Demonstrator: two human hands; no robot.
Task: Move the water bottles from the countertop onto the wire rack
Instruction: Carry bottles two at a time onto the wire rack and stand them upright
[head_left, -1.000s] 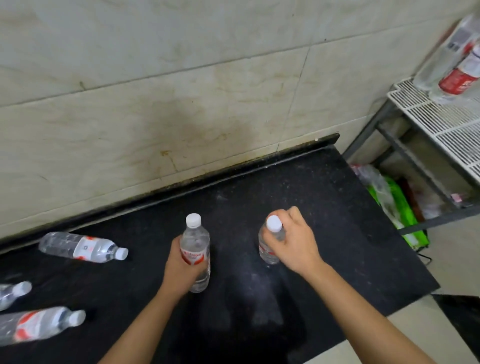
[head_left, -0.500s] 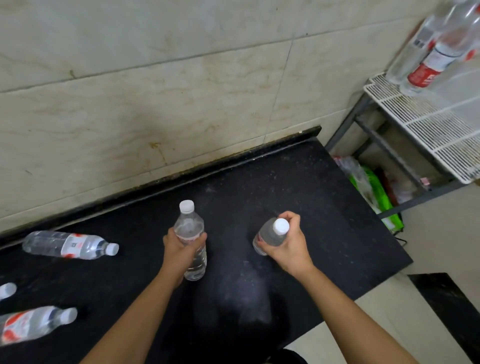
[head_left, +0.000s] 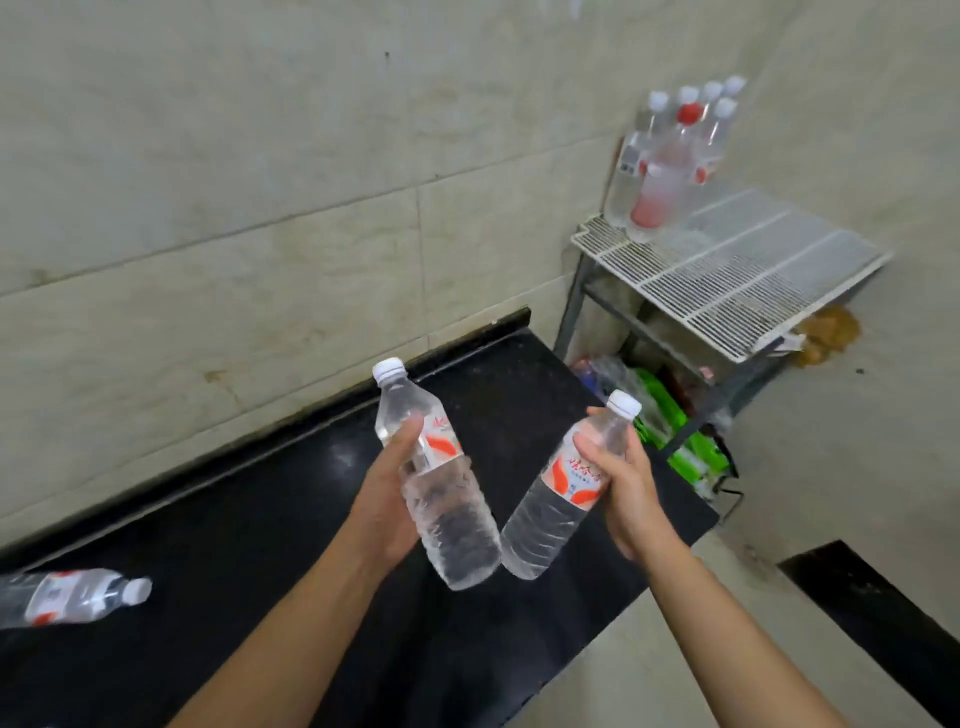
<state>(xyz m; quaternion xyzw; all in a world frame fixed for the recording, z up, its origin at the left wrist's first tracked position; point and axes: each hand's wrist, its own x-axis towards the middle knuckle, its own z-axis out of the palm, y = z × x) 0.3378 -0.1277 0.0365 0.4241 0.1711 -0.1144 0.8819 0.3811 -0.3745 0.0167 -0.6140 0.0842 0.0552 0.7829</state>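
Note:
My left hand (head_left: 387, 499) grips a clear water bottle (head_left: 441, 514) with a white cap and red label, held tilted in the air above the black countertop (head_left: 260, 519). My right hand (head_left: 623, 488) grips a second water bottle (head_left: 550, 519) near its neck, also lifted and tilted, its base close to the first bottle's base. One more bottle (head_left: 72, 597) lies on its side at the countertop's left. The white wire rack (head_left: 753, 280) stands to the right, with several bottles (head_left: 670, 161) upright at its far corner.
A tiled wall runs behind the countertop. Under the rack lie green and clear plastic bags (head_left: 670, 431). A gap of floor separates the countertop's right end from the rack. A dark surface (head_left: 872, 618) sits at the lower right.
Both hands have lifted their bottles off the countertop and tilted them. The view has swung right, bringing the whole rack and its bottles into sight.

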